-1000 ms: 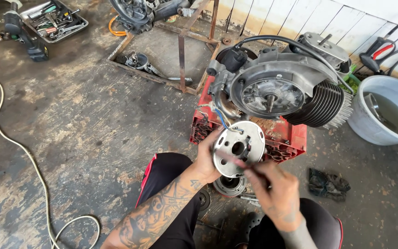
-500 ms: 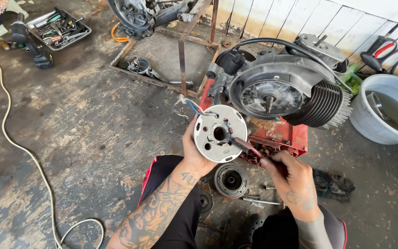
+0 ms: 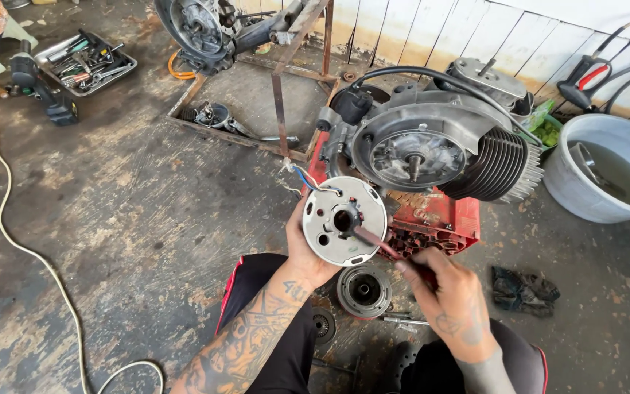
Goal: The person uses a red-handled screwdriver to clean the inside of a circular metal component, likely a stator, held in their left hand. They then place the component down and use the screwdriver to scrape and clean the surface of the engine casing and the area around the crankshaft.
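Note:
My left hand (image 3: pixel 306 248) holds up a round silver stator plate (image 3: pixel 344 219) with holes and blue and white wires coming off its top. My right hand (image 3: pixel 450 292) grips a thin tool with a red shaft (image 3: pixel 377 244), whose tip rests at the plate's centre hole. Just behind stands a grey engine (image 3: pixel 432 142) with cooling fins, set on a red crate (image 3: pixel 439 219). A round metal flywheel (image 3: pixel 364 290) lies on the floor between my knees.
A grey bucket with water (image 3: pixel 607 175) stands at the right. A dark rag (image 3: pixel 523 290) lies near my right knee. A tool tray (image 3: pixel 85 62) and a black power tool (image 3: pixel 41 91) sit at the far left, with a white cord (image 3: pixel 9 219). A rusty metal frame (image 3: pixel 257 102) lies behind.
The plate has moved slightly down and right in my left hand, and the tool tip has come onto its centre. My head view has shifted a little.

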